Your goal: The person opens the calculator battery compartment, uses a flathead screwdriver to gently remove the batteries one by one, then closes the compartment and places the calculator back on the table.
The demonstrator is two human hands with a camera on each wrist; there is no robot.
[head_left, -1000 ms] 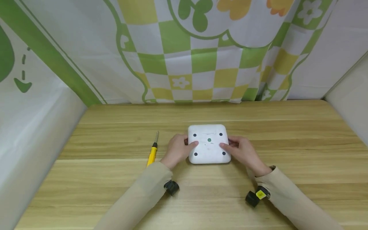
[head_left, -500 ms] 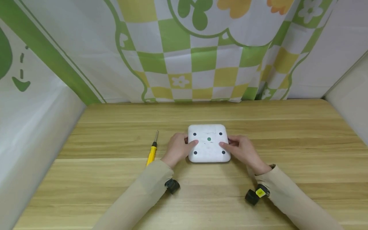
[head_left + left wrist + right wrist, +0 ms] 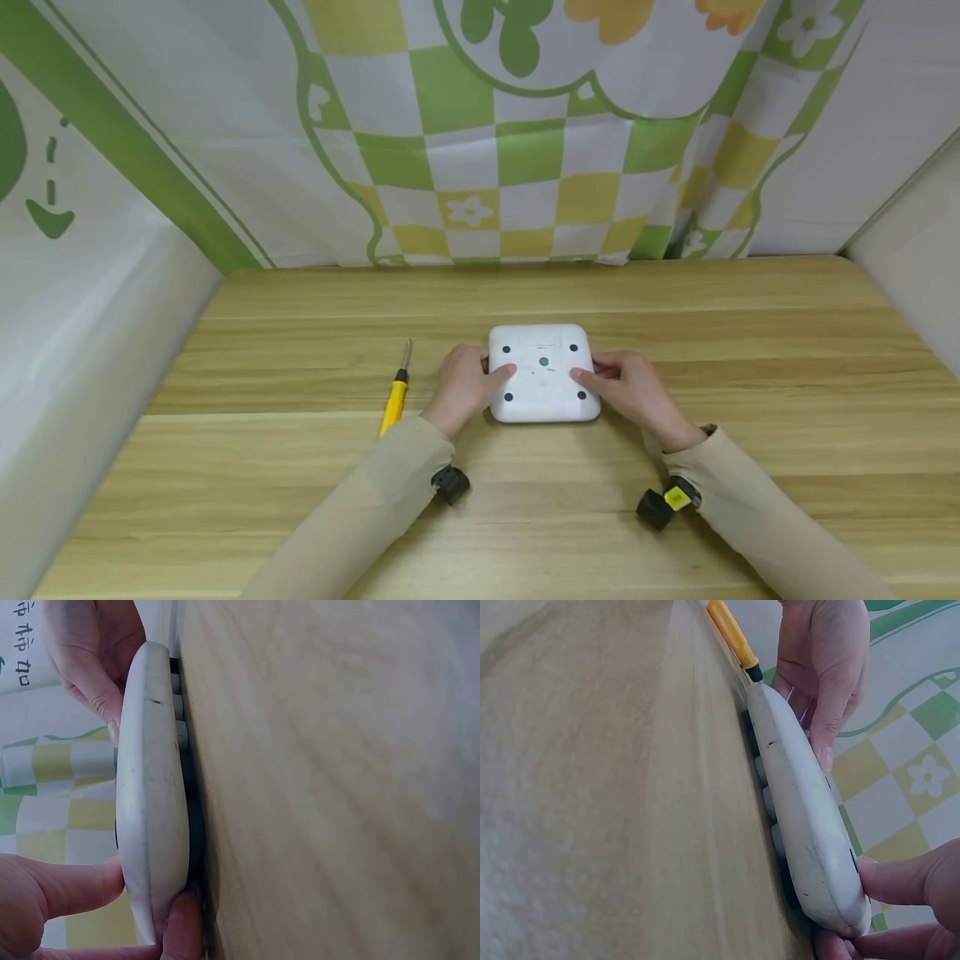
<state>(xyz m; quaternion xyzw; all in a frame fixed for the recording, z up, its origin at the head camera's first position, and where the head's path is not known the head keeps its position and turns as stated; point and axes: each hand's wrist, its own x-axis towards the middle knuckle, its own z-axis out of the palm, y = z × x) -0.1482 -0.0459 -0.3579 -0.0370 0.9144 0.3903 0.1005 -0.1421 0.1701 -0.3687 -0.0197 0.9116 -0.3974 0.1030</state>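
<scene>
A white, round-cornered desk calculator point(image 3: 543, 400) lies face down over the table, its back showing four-cornered dark rubber feet and a green dot in the middle. Grey and black keys point(image 3: 180, 733) stick out below it, close over the wood in both wrist views. My left hand point(image 3: 463, 385) grips its left side, thumb on the back and fingers curled under the edge. On the opposite side my right hand point(image 3: 636, 393) holds it the same way. Left of my left hand lies a yellow screwdriver point(image 3: 394, 403), its tip pointing away from me.
The wooden table point(image 3: 300, 500) runs back to a green, yellow and white checked curtain point(image 3: 528, 154). White cloth point(image 3: 112, 275) hangs along the left side, and a pale wall point(image 3: 915, 225) borders the right.
</scene>
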